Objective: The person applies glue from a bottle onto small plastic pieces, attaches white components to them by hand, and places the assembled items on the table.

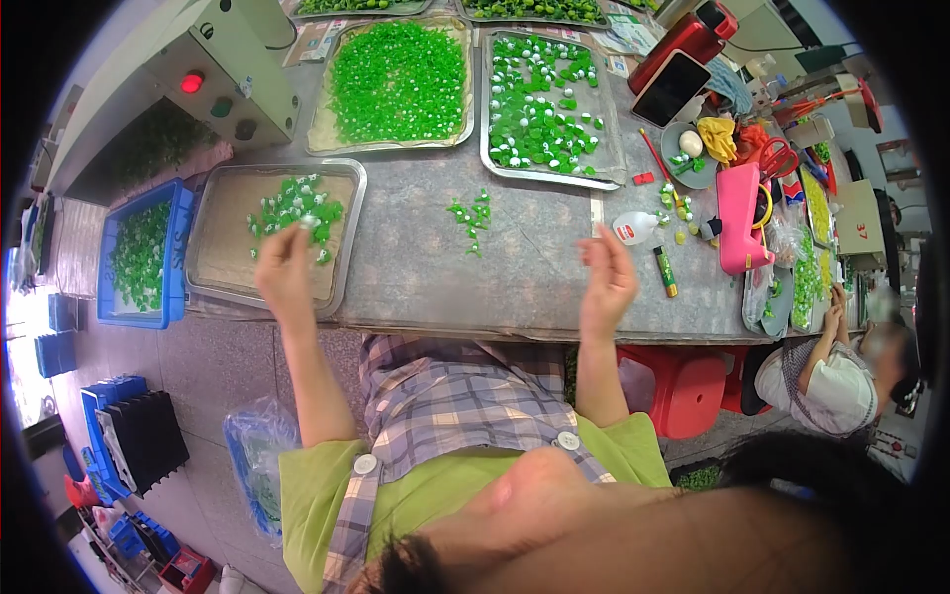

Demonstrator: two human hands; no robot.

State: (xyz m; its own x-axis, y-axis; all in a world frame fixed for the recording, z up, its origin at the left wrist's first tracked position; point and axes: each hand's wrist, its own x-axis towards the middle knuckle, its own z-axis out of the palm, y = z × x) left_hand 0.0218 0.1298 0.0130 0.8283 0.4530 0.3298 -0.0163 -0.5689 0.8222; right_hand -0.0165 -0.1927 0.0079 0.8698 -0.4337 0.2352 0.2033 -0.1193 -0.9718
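My left hand [285, 272] is over the right part of a metal tray [223, 282] lined with brown paper. Its thumb and fingers are pinched together, with a small white-and-green piece [309, 221] at the tips. Just beyond it in that tray lies a loose pile of green pieces with white, eye-like balls [287, 203]. My right hand [609, 282] hovers at the table's front, left of a white bottle [634, 228], fingers bent and slightly apart, with nothing visible in them. Between the hands, several small green pieces [473, 216] lie on the grey table [406, 267].
Behind stand a tray of green pieces [396, 84] and another of white-and-green ones [544, 109]. A blue bin [178, 252] and a machine [213, 59] are at left. Right are a glue stick [665, 272], pink tape dispenser [737, 218], phone [673, 89] and a seated person [831, 381].
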